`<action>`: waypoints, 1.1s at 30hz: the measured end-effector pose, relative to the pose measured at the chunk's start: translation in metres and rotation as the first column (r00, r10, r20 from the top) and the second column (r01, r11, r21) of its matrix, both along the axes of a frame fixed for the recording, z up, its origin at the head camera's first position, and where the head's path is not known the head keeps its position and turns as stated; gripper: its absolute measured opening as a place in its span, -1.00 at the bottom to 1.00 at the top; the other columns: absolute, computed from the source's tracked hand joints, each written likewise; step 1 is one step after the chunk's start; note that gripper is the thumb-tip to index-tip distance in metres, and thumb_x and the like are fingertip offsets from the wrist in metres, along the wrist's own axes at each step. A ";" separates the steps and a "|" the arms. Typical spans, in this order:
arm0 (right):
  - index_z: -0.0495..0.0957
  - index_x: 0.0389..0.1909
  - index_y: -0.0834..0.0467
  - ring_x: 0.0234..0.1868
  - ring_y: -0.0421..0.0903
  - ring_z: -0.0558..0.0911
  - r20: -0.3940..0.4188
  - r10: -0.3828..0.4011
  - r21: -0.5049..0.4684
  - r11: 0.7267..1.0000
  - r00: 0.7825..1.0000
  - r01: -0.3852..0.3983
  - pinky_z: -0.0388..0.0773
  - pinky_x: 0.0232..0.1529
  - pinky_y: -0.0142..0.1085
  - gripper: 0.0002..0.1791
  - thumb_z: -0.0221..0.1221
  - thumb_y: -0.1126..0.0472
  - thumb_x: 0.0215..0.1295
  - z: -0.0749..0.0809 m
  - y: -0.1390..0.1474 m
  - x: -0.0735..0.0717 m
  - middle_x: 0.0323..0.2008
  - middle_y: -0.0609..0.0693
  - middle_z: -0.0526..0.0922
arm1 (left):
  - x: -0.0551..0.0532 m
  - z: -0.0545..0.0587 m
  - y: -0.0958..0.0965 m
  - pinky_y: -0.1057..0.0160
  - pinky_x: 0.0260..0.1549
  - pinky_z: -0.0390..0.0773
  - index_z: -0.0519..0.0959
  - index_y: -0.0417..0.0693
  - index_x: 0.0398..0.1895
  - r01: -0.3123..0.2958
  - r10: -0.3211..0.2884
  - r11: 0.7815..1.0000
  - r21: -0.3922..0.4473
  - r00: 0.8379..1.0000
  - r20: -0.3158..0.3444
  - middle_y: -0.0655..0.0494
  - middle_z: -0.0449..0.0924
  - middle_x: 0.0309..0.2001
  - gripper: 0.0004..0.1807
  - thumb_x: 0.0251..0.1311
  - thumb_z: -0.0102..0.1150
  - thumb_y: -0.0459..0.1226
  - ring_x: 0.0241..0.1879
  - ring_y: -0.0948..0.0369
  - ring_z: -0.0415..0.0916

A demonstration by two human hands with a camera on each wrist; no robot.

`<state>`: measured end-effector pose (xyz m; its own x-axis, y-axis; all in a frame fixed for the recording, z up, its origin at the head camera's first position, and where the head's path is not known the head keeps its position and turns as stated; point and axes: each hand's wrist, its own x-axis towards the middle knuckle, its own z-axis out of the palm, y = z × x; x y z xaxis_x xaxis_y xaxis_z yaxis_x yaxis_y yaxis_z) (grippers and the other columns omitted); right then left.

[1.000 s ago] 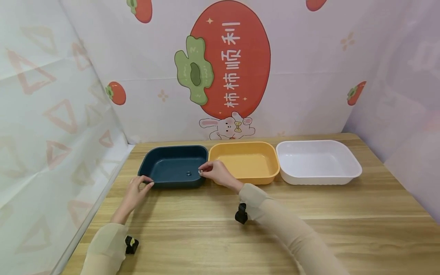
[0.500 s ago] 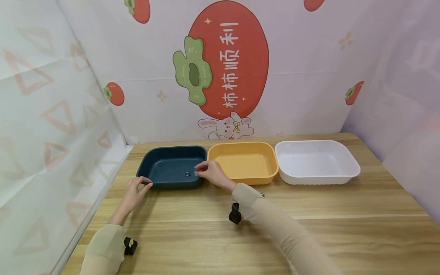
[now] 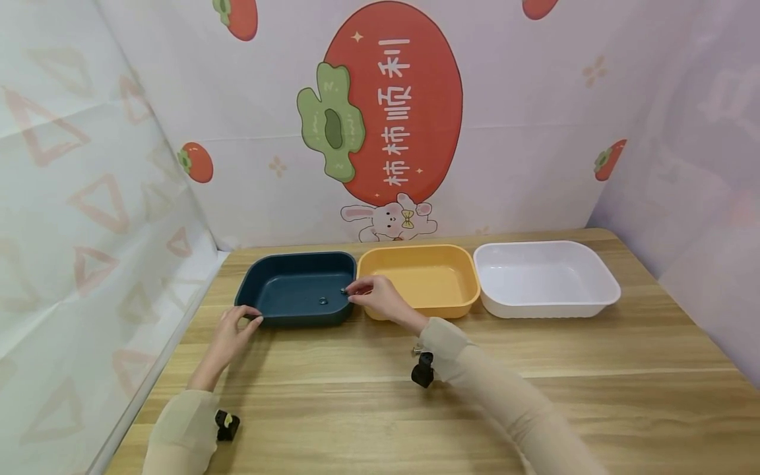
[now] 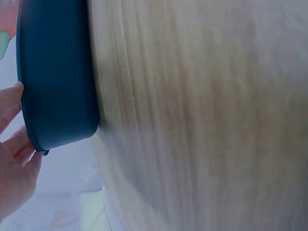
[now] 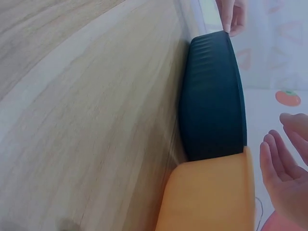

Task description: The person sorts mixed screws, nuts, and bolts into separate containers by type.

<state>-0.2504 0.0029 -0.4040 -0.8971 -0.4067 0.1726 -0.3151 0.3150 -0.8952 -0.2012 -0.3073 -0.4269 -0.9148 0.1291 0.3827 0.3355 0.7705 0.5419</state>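
Observation:
My left hand (image 3: 233, 330) pinches the near-left rim of the dark teal tray (image 3: 297, 320); in the left wrist view its thumb and fingers lie on either side of the rim (image 4: 24, 113). A small ring-shaped metal piece, like a nut (image 3: 323, 301), lies on this tray's floor. Another small shiny metal piece (image 3: 344, 291) shows right at my right fingertips, over the tray's right end. My right hand (image 3: 382, 300) is above the wall where the teal and yellow trays meet. In the right wrist view, its thumb and fingers (image 5: 267, 154) stand apart with nothing visible between them.
The yellow tray (image 3: 427, 311) stands against the teal one, and a white tray (image 3: 549, 311) follows on the right. A small metal piece like a screw (image 3: 417, 351) lies on the wooden table (image 3: 332, 409) beside my right wrist camera (image 3: 423, 371).
My right hand dipped slightly left over the teal tray, then drew back right, and its fingers parted from the small metal piece. My left hand stays on the rim.

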 end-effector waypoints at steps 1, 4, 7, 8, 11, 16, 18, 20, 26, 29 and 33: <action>0.59 -0.27 0.29 -0.35 -0.14 0.53 -0.005 0.002 -0.006 1.000 1.000 -0.002 0.47 -0.29 -0.44 -0.81 0.20 0.33 0.07 0.000 0.002 0.000 -0.31 0.07 0.62 | 0.000 0.000 0.000 -0.09 -0.16 0.24 0.50 -0.33 -0.31 -0.002 0.002 1.000 0.001 1.000 0.004 -0.24 0.48 -0.28 -0.88 0.09 0.10 -0.42 -0.13 -0.14 0.27; 0.59 -0.28 0.31 -0.38 -0.14 0.53 -0.025 0.013 -0.007 1.000 1.000 -0.013 0.47 -0.31 -0.43 -0.82 0.21 0.34 0.05 0.002 0.010 0.003 -0.33 0.08 0.61 | 0.000 0.002 0.001 -0.09 -0.15 0.25 0.50 -0.33 -0.32 -0.013 0.013 1.000 -0.003 1.000 0.011 -0.23 0.49 -0.28 -0.87 0.09 0.11 -0.41 -0.13 -0.14 0.28; 0.59 -0.28 0.32 -0.40 -0.15 0.52 -0.046 0.024 0.010 1.000 0.999 -0.024 0.47 -0.32 -0.43 -0.81 0.21 0.35 0.05 0.005 0.017 0.005 -0.36 0.07 0.61 | 0.000 0.002 0.003 -0.08 -0.15 0.25 0.52 -0.33 -0.34 -0.028 0.028 1.000 -0.005 1.000 0.000 -0.22 0.49 -0.30 -0.88 0.07 0.13 -0.41 -0.14 -0.14 0.29; 0.59 -0.27 0.32 -0.40 -0.15 0.51 -0.054 0.030 0.022 0.999 0.998 -0.029 0.46 -0.32 -0.44 -0.80 0.21 0.35 0.05 0.006 0.020 0.006 -0.37 0.06 0.61 | 0.000 0.002 0.004 -0.08 -0.15 0.25 0.52 -0.33 -0.34 -0.035 0.035 0.999 -0.006 0.999 -0.010 -0.22 0.50 -0.31 -0.88 0.05 0.14 -0.41 -0.15 -0.14 0.30; 0.59 -0.25 0.31 -0.39 -0.16 0.50 -0.058 0.039 0.053 0.998 0.998 -0.036 0.46 -0.31 -0.45 -0.79 0.21 0.33 0.05 0.008 0.027 0.008 -0.37 0.04 0.60 | 0.001 0.002 0.009 -0.07 -0.16 0.26 0.54 -0.31 -0.37 -0.053 0.053 0.999 0.000 0.997 -0.046 -0.22 0.50 -0.31 -0.89 0.02 0.17 -0.43 -0.17 -0.13 0.31; 0.59 -0.24 0.28 -0.37 -0.16 0.51 -0.054 0.061 0.086 0.995 0.997 -0.056 0.46 -0.29 -0.44 -0.78 0.22 0.31 0.05 0.011 0.040 0.012 -0.36 0.02 0.61 | 0.001 0.003 0.020 -0.07 -0.16 0.26 0.55 -0.30 -0.37 -0.050 0.053 0.998 0.041 0.995 -0.082 -0.22 0.47 -0.29 -0.90 0.00 0.17 -0.45 -0.17 -0.11 0.30; 0.59 -0.24 0.27 -0.37 -0.16 0.51 -0.059 0.078 0.087 0.994 0.995 -0.073 0.47 -0.27 -0.42 -0.78 0.22 0.30 0.05 0.011 0.045 0.013 -0.35 0.02 0.61 | 0.001 0.004 0.026 -0.07 -0.16 0.26 0.54 -0.29 -0.36 -0.040 0.045 0.998 0.054 0.995 -0.088 -0.20 0.46 -0.28 -0.90 0.00 0.17 -0.45 -0.17 -0.10 0.30; 0.59 -0.25 0.27 -0.36 -0.15 0.52 -0.062 0.094 0.088 0.992 0.994 -0.089 0.47 -0.26 -0.38 -0.79 0.22 0.30 0.06 0.012 0.051 0.015 -0.35 0.02 0.62 | -0.001 0.005 0.032 -0.07 -0.16 0.26 0.54 -0.31 -0.35 -0.021 0.027 0.997 0.068 0.995 -0.097 -0.20 0.46 -0.28 -0.89 0.01 0.16 -0.46 -0.17 -0.10 0.31; 0.58 -0.26 0.32 -0.33 -0.13 0.55 -0.069 0.139 0.092 0.987 0.988 -0.132 0.48 -0.22 -0.31 -0.81 0.19 0.35 0.06 0.012 0.067 0.023 -0.34 0.07 0.63 | -0.005 0.008 0.053 -0.04 -0.16 0.28 0.55 -0.29 -0.36 0.024 -0.011 0.995 0.094 0.991 -0.137 -0.16 0.49 -0.31 -0.89 -0.01 0.18 -0.45 -0.19 -0.07 0.35; 0.58 -0.28 0.32 -0.33 -0.13 0.56 -0.091 0.149 0.113 0.984 0.985 -0.138 0.49 -0.24 -0.34 -0.82 0.19 0.38 0.05 0.011 0.074 0.026 -0.34 0.09 0.63 | -0.006 0.010 0.064 -0.02 -0.18 0.31 0.55 -0.27 -0.35 0.043 -0.031 0.995 0.095 0.991 -0.132 -0.13 0.49 -0.30 -0.88 0.00 0.18 -0.43 -0.20 -0.05 0.37; 0.58 -0.29 0.34 -0.33 -0.11 0.57 -0.118 0.163 0.134 0.980 0.980 -0.147 0.49 -0.27 -0.36 -0.83 0.18 0.40 0.05 0.010 0.084 0.030 -0.33 0.14 0.63 | -0.008 0.012 0.077 -0.02 -0.19 0.34 0.55 -0.25 -0.32 0.069 -0.057 0.992 0.102 0.991 -0.118 -0.11 0.49 -0.29 -0.87 0.02 0.17 -0.41 -0.19 -0.03 0.39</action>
